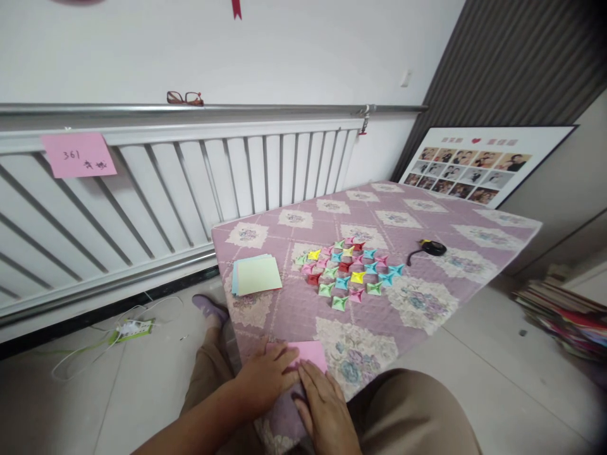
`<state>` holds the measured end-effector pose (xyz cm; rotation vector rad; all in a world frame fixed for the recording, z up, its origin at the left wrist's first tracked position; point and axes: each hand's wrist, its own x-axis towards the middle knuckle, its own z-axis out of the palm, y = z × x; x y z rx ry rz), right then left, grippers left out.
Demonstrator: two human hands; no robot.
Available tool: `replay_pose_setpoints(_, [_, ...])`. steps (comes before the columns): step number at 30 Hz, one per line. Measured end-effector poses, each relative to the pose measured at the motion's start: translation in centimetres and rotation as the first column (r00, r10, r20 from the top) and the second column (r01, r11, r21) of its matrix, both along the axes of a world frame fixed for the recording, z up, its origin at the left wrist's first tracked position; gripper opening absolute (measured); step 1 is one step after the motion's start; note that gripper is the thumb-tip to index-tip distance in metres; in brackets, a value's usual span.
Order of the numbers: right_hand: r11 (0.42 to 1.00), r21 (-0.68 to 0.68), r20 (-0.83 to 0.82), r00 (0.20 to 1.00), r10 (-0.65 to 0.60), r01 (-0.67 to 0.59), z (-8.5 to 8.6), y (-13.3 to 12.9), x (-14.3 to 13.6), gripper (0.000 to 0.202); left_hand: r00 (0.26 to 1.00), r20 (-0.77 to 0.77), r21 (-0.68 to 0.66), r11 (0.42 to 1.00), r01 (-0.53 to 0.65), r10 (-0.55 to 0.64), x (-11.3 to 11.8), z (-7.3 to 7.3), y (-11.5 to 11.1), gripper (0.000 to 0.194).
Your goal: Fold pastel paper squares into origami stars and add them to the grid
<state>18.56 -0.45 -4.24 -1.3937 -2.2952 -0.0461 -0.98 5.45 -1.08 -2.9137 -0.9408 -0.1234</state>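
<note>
A pink sheet of paper (pixel 310 352) lies at the near edge of the table, partly hidden under both hands. My left hand (pixel 270 378) rests on its left side with the fingers stretched out. Flat over its right part lies my right hand (pixel 325 401), fingers extended, pressing the near side. Beyond them, several small folded paper pieces (pixel 344 268) in green, pink, red, yellow and blue stand in rows. To the left is a stack of square coloured paper (pixel 259 276), with a pale green sheet on top.
A purple floral cloth covers the table (pixel 265 234). A black tape measure (pixel 433 248) lies on the right side. A photo board (pixel 497 148) leans behind the far end. Left is a white radiator (pixel 237 170) with a pink note (pixel 78 155); glasses (pixel 184 98) rest on the pipe above.
</note>
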Motion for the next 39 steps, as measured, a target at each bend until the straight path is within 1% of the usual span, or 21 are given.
replay_pose_setpoints(2, [1.0,-0.03,0.009,1.0,-0.002,0.002,-0.1,0.0,0.2,0.048,1.0,0.008,-0.002,1.0,0.016,-0.016,-0.6,0.0,0.0,0.032])
replay_pose_setpoints(4, [0.998,-0.06,0.042,0.999,0.013,-0.011,0.2,0.1,0.3,0.051,0.998,0.045,0.003,0.999,0.033,-0.033,-1.4,0.0,-0.2,0.033])
replay_pose_setpoints(8, [0.99,-0.142,0.134,0.991,0.021,-0.001,1.1,0.0,-0.2,0.061,0.994,0.111,0.031,0.999,-0.012,0.009,-3.4,-0.3,-1.0,0.031])
replay_pose_setpoints(12, [0.978,-0.206,0.168,0.985,0.028,0.007,1.5,0.0,-0.5,0.066,0.995,0.088,0.043,0.998,-0.052,0.048,-4.7,-0.4,-2.0,0.031])
replay_pose_setpoints(16, [0.978,-0.209,0.156,0.987,0.03,0.003,1.6,-0.2,0.5,0.06,0.997,0.057,0.029,0.998,-0.059,0.057,-5.1,-0.4,-2.4,0.035])
replay_pose_setpoints(19, [0.979,-0.199,0.154,0.988,-0.014,0.045,1.3,-0.4,2.0,0.055,0.996,0.046,0.012,0.997,-0.074,0.074,-5.2,-0.4,-2.6,0.038])
replay_pose_setpoints(24, [0.971,-0.188,0.162,0.98,-0.119,0.149,0.7,-0.8,5.3,0.05,0.994,0.045,-0.001,0.995,-0.104,0.104,-5.1,-0.5,-2.9,0.043])
replay_pose_setpoints(27, [0.958,-0.166,0.147,0.967,-0.21,0.234,1.1,-1.0,6.2,0.043,0.992,0.046,-0.014,0.993,-0.115,0.115,-5.1,-0.4,-3.1,0.045])
replay_pose_setpoints(29, [0.956,-0.126,0.11,0.962,-0.252,0.265,1.7,-1.1,5.4,0.044,0.992,0.047,-0.021,0.993,-0.117,0.118,-5.1,-0.3,-3.1,0.046])
replay_pose_setpoints(31, [0.971,-0.094,0.065,0.974,-0.216,0.221,2.3,-1.3,3.3,0.052,0.991,0.039,-0.028,0.992,-0.124,0.125,-5.0,-0.2,-3.1,0.046])
replay_pose_setpoints(32, [0.984,-0.086,0.044,0.987,-0.152,0.155,2.5,-1.5,1.9,0.055,0.991,0.033,-0.032,0.992,-0.125,0.126,-5.0,-0.1,-3.1,0.045])
replay_pose_setpoints(33, [0.993,-0.098,0.03,0.998,-0.058,0.061,2.6,-1.6,0.4,0.057,0.992,0.029,-0.037,0.992,-0.12,0.121,-5.0,-0.1,-3.1,0.044])
replay_pose_setpoints(34, [0.993,-0.112,0.01,0.999,0.033,-0.031,2.5,-1.6,-1.0,0.057,0.993,0.027,-0.041,0.993,-0.113,0.114,-5.1,-0.1,-3.0,0.042])
replay_pose_setpoints(36, [0.979,-0.139,-0.025,0.989,0.148,-0.15,2.0,-1.7,-3.3,0.06,0.995,0.031,-0.038,0.994,-0.098,0.099,-5.2,-0.2,-3.0,0.039])
replay_pose_setpoints(37, [0.973,-0.152,-0.03,0.985,0.172,-0.175,1.7,-1.7,-3.8,0.061,0.995,0.031,-0.032,0.995,-0.093,0.094,-5.3,-0.4,-3.0,0.039])
replay_pose_setpoints(39, [0.972,-0.183,-0.013,0.989,0.147,-0.147,0.9,-1.6,-3.5,0.06,0.995,0.029,-0.015,0.996,-0.093,0.094,-5.5,-0.9,-3.0,0.044])
